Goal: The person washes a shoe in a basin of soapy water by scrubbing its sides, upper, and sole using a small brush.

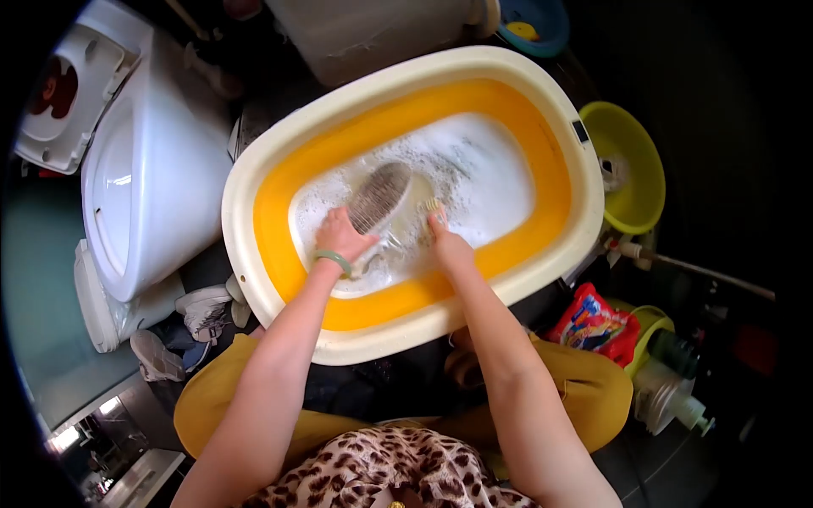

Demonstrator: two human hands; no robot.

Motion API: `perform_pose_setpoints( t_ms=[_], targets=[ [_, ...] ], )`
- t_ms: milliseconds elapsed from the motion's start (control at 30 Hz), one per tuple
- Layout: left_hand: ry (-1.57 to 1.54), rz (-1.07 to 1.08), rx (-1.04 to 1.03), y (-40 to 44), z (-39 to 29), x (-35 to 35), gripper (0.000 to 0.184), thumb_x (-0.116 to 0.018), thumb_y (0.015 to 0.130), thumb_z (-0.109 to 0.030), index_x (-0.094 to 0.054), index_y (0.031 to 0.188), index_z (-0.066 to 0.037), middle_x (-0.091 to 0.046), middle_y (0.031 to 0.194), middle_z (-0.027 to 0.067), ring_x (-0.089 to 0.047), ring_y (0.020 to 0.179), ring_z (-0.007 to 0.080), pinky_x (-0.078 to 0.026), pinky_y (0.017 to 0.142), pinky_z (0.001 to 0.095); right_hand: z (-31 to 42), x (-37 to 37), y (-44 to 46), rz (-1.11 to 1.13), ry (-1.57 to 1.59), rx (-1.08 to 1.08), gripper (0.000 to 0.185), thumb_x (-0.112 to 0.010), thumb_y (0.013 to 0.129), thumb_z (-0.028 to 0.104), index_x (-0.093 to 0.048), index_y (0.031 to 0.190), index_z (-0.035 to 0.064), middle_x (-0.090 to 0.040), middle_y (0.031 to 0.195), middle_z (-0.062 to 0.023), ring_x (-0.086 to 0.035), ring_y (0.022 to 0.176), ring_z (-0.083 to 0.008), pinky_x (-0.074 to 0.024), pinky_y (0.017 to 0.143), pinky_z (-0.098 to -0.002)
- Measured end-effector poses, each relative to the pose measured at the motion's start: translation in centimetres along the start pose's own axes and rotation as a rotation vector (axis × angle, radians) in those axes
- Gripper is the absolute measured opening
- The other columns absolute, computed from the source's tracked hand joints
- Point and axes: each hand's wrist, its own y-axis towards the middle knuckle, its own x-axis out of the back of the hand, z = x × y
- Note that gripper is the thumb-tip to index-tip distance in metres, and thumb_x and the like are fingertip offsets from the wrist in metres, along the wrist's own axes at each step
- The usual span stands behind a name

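Note:
A cream and orange basin (240, 203) with soapy, foamy water stands before me. In it a shoe (381, 196) lies with its brown-grey ridged sole turned up, its lower part hidden by suds. My left hand (342, 235), with a pale green bangle at the wrist, grips the shoe at its near end. Just right of the shoe, my right hand (449, 244) is closed around a small brush (433, 205); only its pale bristles show clearly. The brush looks apart from the sole.
A white toilet (127, 190) stands at the left, with several loose shoes (203, 311) on the floor below it. Right of the basin are a yellow-green basin (642, 186), a red bag (584, 323) and a pump bottle (690, 415). A blue basin (555, 25) sits at the back.

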Motion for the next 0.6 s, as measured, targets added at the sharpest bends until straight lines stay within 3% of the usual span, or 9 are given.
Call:
perform_pose_setpoints(
  t_ms=[33, 200, 333, 367, 467, 600],
  targets=[
    [0.047, -0.181, -0.042, -0.7, -0.1, 0.8, 0.086, -0.079, 0.059, -0.043, -0.043, 0.122, 0.003, -0.047, 0.123, 0.0216, -0.049, 0.112, 0.0344, -0.039, 0.097, 0.0391, 0.1, 0.2, -0.2, 0.014, 0.018, -0.001, 0.043, -0.027, 0.094, 0.034, -0.034, 0.137, 0.0314, -0.060, 0.108, -0.0214, -0.059, 0.098, -0.0368, -0.0447, 0.083, -0.0447],
    [0.084, -0.565, -0.090, -1.3, 0.1, 0.5, 0.093, -0.078, 0.060, -0.044, -0.035, 0.132, -0.002, -0.047, 0.126, 0.0182, -0.046, 0.115, 0.0331, -0.038, 0.094, 0.0459, 0.7, 0.3, 0.1, -0.007, 0.103, -0.032, 0.042, -0.028, 0.094, 0.034, -0.036, 0.136, 0.0319, -0.061, 0.108, -0.0186, -0.059, 0.097, -0.0362, -0.0454, 0.082, -0.0444],
    [0.167, -0.512, -0.070, -0.1, 0.4, -2.4, 0.105, -0.074, 0.065, -0.050, -0.015, 0.145, -0.017, -0.048, 0.122, 0.0180, -0.047, 0.112, 0.0332, -0.038, 0.090, 0.0490, 0.7, -0.3, 0.5, -0.031, 0.121, -0.029, 0.041, -0.030, 0.094, 0.034, -0.037, 0.135, 0.0337, -0.062, 0.105, -0.0181, -0.060, 0.096, -0.0347, -0.0458, 0.080, -0.0448],
    [0.253, -0.359, 0.004, 0.2, 0.1, -3.0, 0.100, -0.070, 0.068, -0.052, -0.013, 0.145, -0.024, -0.048, 0.122, 0.0173, -0.047, 0.111, 0.0322, -0.038, 0.089, 0.0488, 0.9, -0.1, 0.4, -0.018, 0.118, -0.029, 0.041, -0.030, 0.094, 0.034, -0.037, 0.135, 0.0337, -0.062, 0.105, -0.0181, -0.060, 0.096, -0.0347, -0.0458, 0.080, -0.0448],
    [0.390, -0.193, 0.121, 0.4, 0.1, -5.8, 0.084, -0.061, 0.077, -0.053, -0.011, 0.144, -0.041, -0.045, 0.124, 0.0157, -0.046, 0.109, 0.0300, -0.036, 0.086, 0.0484, 1.0, 0.3, 0.0, 0.032, 0.149, -0.077, 0.041, -0.032, 0.094, 0.036, -0.039, 0.134, 0.0334, -0.063, 0.103, -0.0183, -0.060, 0.094, -0.0347, -0.0460, 0.079, -0.0459],
    [0.486, -0.217, 0.070, 0.2, -0.2, -7.6, 0.081, -0.061, 0.079, -0.048, -0.014, 0.144, -0.038, -0.042, 0.127, 0.0169, -0.042, 0.115, 0.0308, -0.033, 0.087, 0.0488, 0.3, -0.2, -0.1, -0.007, 0.284, -0.117, 0.043, -0.043, 0.091, 0.031, -0.042, 0.133, 0.0323, -0.065, 0.094, -0.0163, -0.063, 0.080, -0.0285, -0.0479, 0.070, -0.0394]
  ],
)
